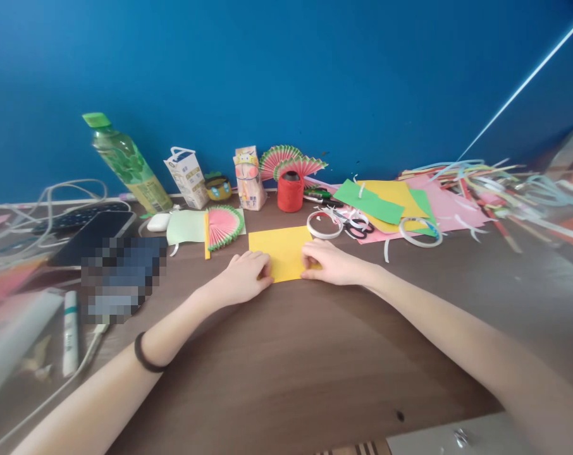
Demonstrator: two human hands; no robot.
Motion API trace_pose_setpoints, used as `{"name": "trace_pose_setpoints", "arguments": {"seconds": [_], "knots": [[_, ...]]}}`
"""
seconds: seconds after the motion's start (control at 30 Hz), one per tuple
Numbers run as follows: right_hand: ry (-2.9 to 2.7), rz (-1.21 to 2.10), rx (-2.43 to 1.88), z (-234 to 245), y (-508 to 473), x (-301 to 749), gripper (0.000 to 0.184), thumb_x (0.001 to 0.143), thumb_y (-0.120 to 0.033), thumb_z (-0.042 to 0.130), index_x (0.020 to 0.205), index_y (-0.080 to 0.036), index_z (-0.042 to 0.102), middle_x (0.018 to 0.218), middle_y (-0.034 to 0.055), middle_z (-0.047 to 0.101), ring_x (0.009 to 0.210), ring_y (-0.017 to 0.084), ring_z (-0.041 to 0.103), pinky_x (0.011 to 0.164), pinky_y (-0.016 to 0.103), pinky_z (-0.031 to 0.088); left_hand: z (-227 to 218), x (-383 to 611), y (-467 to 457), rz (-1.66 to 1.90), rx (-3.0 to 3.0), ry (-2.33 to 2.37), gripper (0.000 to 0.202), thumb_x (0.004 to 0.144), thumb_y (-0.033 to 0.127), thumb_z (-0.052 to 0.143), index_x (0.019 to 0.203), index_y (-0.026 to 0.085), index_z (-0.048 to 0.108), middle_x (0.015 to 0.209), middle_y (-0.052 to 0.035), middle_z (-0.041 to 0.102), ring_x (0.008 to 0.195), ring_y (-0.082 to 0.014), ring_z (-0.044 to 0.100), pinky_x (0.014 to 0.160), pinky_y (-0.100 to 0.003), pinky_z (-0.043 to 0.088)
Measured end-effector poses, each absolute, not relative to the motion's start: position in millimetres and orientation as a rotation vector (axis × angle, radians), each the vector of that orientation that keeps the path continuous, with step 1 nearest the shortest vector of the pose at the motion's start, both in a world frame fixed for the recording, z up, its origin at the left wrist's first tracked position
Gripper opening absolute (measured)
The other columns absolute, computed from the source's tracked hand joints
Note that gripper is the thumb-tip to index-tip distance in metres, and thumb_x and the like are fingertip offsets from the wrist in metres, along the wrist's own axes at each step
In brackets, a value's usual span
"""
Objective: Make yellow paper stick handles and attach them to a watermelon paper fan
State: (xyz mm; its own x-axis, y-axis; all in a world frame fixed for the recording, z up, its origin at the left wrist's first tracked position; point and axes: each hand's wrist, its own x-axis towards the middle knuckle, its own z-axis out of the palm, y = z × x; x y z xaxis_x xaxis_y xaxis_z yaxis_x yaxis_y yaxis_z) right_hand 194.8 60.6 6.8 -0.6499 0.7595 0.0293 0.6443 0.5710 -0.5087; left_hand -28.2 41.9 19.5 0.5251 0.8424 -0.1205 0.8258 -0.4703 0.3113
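Observation:
A yellow sheet of paper [284,253] lies on the brown desk between my two hands. My left hand [246,277] is closed at the sheet's left edge, thumb and fingers pinching its near corner. On the opposite edge my right hand [329,261] has its fingers curled and closed on the paper. Just behind my left hand lies a pink and green folded paper fan [224,227] with a yellow stick, partly over a pale green sheet [186,226]. A roll of white tape [325,224] touches or nearly touches the yellow sheet's far right corner.
Along the blue wall stand a green bottle [129,164], a milk carton [188,178], a decorated carton [250,180] and a red thread spool [290,193]. Scissors [357,226], coloured sheets [369,201] and paper strips lie right. A phone [125,272] and a marker [71,335] lie left.

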Motion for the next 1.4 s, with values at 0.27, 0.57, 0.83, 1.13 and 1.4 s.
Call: {"name": "trace_pose_setpoints", "arguments": {"seconds": [0.27,0.57,0.83,1.13,1.4], "knots": [[-2.542,0.860,-1.152,5.6,65.1,198.7,0.011,0.079,-0.027,0.057,0.075,-0.019,0.049,0.078,0.0019,0.050,0.084,0.018,0.043,0.075,0.031,0.035,22.6,-33.2,48.5,0.049,2.320,1.319,0.008,0.077,0.027,0.046,0.080,0.020,0.043,0.082,-0.0011,0.055,0.084,-0.0197,0.049,0.077,-0.035,0.035],[-2.604,1.154,-0.981,11.1,78.3,218.5,0.014,0.081,-0.028,0.053,0.091,-0.018,0.056,0.097,0.0045,0.053,0.092,0.017,0.048,0.083,0.032,0.039,28.6,-50.1,60.0,0.010,2.219,1.046,0.014,0.073,0.021,0.048,0.085,0.019,0.054,0.089,-0.0019,0.054,0.081,-0.0148,0.049,0.074,-0.025,0.040],[-2.652,1.273,-0.906,15.1,85.2,230.0,0.028,0.079,-0.015,0.050,0.106,-0.020,0.058,0.109,0.0054,0.051,0.097,0.016,0.049,0.087,0.030,0.038,38.2,-57.9,62.5,-0.062,2.209,0.968,0.025,0.073,0.015,0.047,0.095,0.019,0.058,0.098,-0.0027,0.056,0.089,-0.0148,0.052,0.079,-0.023,0.041],[-2.808,1.118,-0.808,12.4,86.0,226.1,0.057,0.079,-0.009,0.042,0.131,-0.031,0.044,0.102,0.0046,0.050,0.100,0.019,0.042,0.095,0.039,0.032,36.4,-60.4,64.8,-0.153,2.280,0.867,0.045,0.078,0.012,0.043,0.120,0.026,0.052,0.106,-0.0040,0.052,0.100,-0.0177,0.046,0.092,-0.029,0.035],[-2.995,0.794,-0.976,20.0,67.4,205.5,0.076,0.067,0.001,0.037,0.130,-0.039,0.043,0.094,0.0044,0.045,0.086,0.020,0.041,0.086,0.040,0.036,39.0,-57.8,63.5,-0.282,2.353,0.908,0.052,0.083,0.015,0.039,0.131,0.036,0.042,0.095,-0.0016,0.045,0.094,-0.0161,0.043,0.092,-0.028,0.033]]}}
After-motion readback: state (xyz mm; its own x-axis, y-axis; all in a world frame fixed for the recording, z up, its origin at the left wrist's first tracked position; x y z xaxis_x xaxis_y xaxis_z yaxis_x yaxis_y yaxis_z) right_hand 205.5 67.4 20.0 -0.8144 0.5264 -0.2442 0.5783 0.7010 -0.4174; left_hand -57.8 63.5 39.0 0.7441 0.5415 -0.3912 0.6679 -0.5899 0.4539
